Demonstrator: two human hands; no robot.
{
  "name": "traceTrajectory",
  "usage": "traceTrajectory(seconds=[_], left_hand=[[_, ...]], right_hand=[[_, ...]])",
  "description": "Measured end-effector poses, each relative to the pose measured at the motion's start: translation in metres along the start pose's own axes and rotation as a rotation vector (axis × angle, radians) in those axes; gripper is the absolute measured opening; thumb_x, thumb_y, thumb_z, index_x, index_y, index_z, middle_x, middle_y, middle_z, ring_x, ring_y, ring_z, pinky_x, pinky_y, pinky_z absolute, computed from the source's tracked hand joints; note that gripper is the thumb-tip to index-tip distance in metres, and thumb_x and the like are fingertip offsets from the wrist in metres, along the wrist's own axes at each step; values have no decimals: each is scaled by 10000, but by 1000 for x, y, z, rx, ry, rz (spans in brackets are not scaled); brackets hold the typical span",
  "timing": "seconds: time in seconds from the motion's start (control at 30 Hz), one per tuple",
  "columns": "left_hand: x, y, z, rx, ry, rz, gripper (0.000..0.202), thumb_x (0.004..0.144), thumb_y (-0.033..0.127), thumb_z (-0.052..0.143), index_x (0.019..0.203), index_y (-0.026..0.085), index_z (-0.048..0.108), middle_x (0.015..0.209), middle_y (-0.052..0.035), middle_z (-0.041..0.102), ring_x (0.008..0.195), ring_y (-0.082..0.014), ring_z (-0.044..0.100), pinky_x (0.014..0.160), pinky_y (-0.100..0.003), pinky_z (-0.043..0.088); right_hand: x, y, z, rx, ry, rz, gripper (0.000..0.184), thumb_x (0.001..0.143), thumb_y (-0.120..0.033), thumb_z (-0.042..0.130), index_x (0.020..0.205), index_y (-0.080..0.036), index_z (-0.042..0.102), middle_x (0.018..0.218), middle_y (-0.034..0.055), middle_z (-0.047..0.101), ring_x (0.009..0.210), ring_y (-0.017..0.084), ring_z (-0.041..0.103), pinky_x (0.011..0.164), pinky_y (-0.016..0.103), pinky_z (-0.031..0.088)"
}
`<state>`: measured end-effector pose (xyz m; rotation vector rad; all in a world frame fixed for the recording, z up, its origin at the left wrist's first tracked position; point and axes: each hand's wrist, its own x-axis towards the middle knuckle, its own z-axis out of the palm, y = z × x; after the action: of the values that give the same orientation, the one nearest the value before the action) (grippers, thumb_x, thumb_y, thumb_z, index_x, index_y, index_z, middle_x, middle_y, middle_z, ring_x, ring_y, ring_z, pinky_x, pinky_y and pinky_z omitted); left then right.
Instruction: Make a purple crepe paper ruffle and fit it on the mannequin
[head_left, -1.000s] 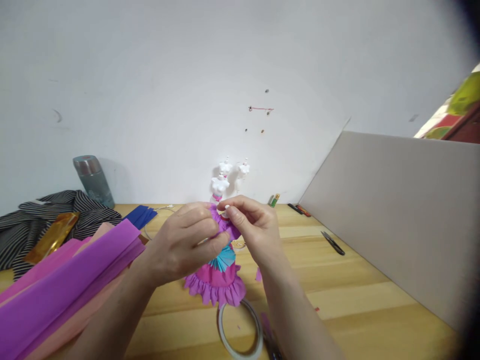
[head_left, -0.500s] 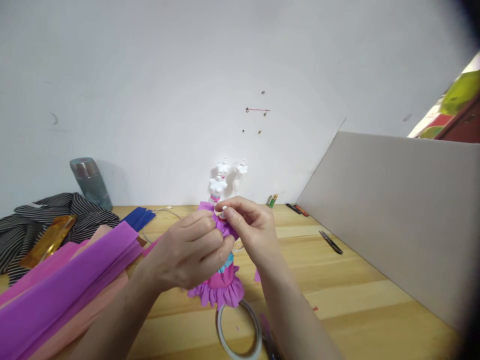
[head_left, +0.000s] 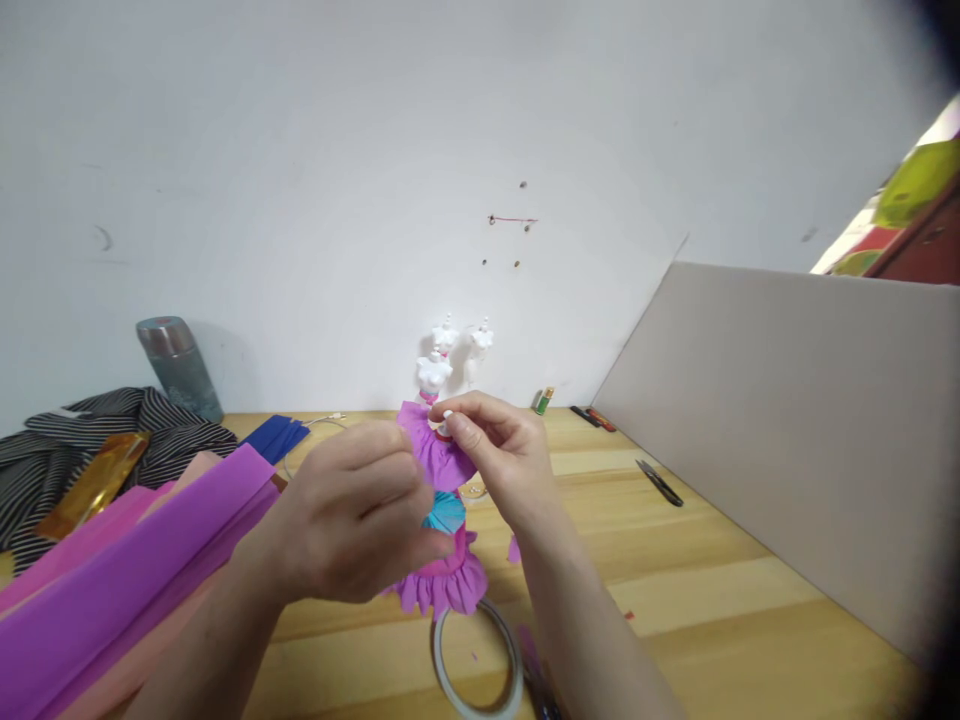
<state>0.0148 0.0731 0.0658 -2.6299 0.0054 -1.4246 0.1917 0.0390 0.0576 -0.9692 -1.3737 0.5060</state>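
Note:
My right hand (head_left: 504, 448) pinches the white top of a small dress form (head_left: 448, 414) between thumb and fingers. A layered crepe paper dress (head_left: 439, 462) hangs from it, with a gathered purple layer on top, a turquoise ruffle below, then pink and a purple ruffled hem. My left hand (head_left: 356, 515) is just left of the dress, slightly blurred, its fingers curled in and its thumb pointing right across the skirt. Whatever those fingers may hold is hidden. A roll of tape (head_left: 442, 668) lies below the hem.
White dress forms (head_left: 433, 372) stand by the wall. Purple and pink crepe paper (head_left: 142, 560), striped cloth (head_left: 157, 415) and a flask (head_left: 180, 370) are at left. Thread snips (head_left: 660, 483) lie at right, before a white panel (head_left: 787, 400); dark-handled scissors (head_left: 541, 690) lie near the tape.
My left hand has moved left and slightly down, away from the top purple layer, which now shows spread out with the turquoise ruffle. My right hand keeps its grip on the dress form.

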Motion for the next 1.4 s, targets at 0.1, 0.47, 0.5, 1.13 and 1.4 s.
traceTrajectory(seconds=[0.1,0.47,0.5,1.13,1.4], left_hand=[[0,-3,-5,80,132,-51,91,848,144,612,771,193,611,690,-2,626,663,-144,561,688,-323,497],[-6,-24,13,-653,157,-1131,560,815,532,638,1190,117,622,1157,-156,682,1063,-276,633,906,-415,493],[-5,-23,15,-726,174,-1153,558,796,522,664,1177,116,626,1122,-149,692,1028,-265,642,894,-405,493],[-6,-27,20,-1172,385,-1296,443,644,195,828,1039,117,642,806,-23,679,719,-111,643,695,-251,500],[-6,-24,19,-1231,365,-1256,367,667,210,824,992,126,676,824,-39,704,746,-126,649,721,-265,500]], right_hand=[[1,1,-2,40,-18,7,132,814,-291,656,793,-195,743,824,49,734,748,169,663,602,264,514],[3,1,-6,101,-84,-8,114,796,-284,687,816,-213,774,796,39,728,679,150,657,608,265,527],[3,1,-6,100,-83,-3,117,794,-289,690,818,-212,775,799,41,728,680,152,657,605,265,529],[-1,0,-4,22,-82,-79,120,827,-272,656,830,-221,764,807,41,728,736,170,668,643,285,532],[-1,-1,-3,10,-89,-105,117,826,-260,658,832,-225,770,825,49,737,766,185,679,654,299,555]])
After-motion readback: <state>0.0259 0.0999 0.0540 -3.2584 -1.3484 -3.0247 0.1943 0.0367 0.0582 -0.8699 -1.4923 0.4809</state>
